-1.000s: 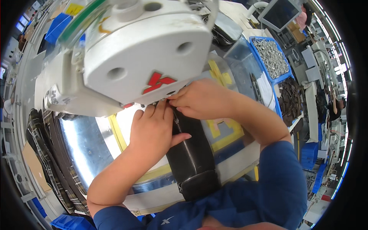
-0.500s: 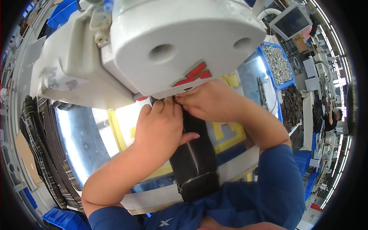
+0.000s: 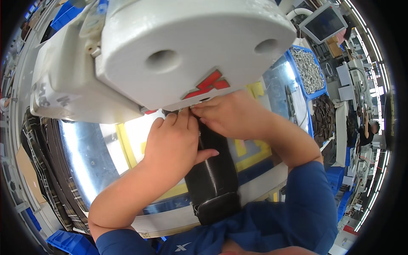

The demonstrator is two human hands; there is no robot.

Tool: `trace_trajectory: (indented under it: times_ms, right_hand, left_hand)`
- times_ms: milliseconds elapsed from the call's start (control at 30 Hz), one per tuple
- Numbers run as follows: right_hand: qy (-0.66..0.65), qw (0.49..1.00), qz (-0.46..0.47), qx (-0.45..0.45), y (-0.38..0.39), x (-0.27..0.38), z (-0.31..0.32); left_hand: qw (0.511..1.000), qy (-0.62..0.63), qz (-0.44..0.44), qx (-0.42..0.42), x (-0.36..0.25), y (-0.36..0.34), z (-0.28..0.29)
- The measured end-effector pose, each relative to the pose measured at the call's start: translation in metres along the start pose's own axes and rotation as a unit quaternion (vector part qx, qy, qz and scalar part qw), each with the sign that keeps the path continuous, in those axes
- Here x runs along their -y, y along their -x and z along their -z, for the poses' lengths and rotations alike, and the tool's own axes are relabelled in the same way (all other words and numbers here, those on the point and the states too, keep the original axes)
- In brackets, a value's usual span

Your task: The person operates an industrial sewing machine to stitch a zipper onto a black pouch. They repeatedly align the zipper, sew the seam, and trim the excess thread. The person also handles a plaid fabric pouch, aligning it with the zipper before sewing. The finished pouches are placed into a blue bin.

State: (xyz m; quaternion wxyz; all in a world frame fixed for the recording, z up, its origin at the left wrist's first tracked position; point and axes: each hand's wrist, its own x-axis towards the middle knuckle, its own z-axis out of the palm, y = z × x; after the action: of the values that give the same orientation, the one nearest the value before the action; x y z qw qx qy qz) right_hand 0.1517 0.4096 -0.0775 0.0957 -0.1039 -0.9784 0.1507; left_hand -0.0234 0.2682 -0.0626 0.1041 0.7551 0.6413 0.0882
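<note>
A long black bag-like piece with a metal zipper down its middle and another across its near end lies lengthwise before me. Its far end runs under the white sewing machine head, which hides the stitching spot. My left hand rests on the piece, fingers reaching forward and thumb stretched out to the right over the zipper. My right hand pinches the far end close to the machine's lower edge. Small metal parts show by the fingertips; their kind is unclear.
Blue bins on the right hold metal hardware and dark brown pieces. Scissors-like tools lie beside them. Dark and plaid fabric pieces hang at the left. A screen stands far right, with a person farther off.
The machine head appears shifted slightly left and nearer in the view. Both hands and the black piece sit slightly farther left, with their hold about the same.
</note>
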Motion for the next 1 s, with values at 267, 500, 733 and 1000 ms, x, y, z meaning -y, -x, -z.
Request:
trace_trajectory:
  times_ms: [267, 500, 733, 1000]
  right_hand:
    - [0.013, 1.0, 0.011, 0.005, 0.004, 0.006, 0.0]
    - [0.048, 0.998, 0.022, 0.026, 0.005, 0.004, 0.001]
    - [0.012, 0.991, -0.034, 0.128, 0.008, -0.003, 0.016]
    - [-0.047, 0.985, -0.165, 0.008, 0.085, -0.051, 0.068]
  left_hand:
    - [1.0, -0.017, 0.004, 0.001, 0.0, 0.004, -0.001]
    - [1.0, -0.017, -0.003, -0.017, 0.0, 0.006, 0.001]
    - [0.998, 0.026, -0.046, -0.017, -0.001, 0.004, -0.002]
    - [0.991, -0.002, -0.107, -0.074, -0.003, -0.003, -0.027]
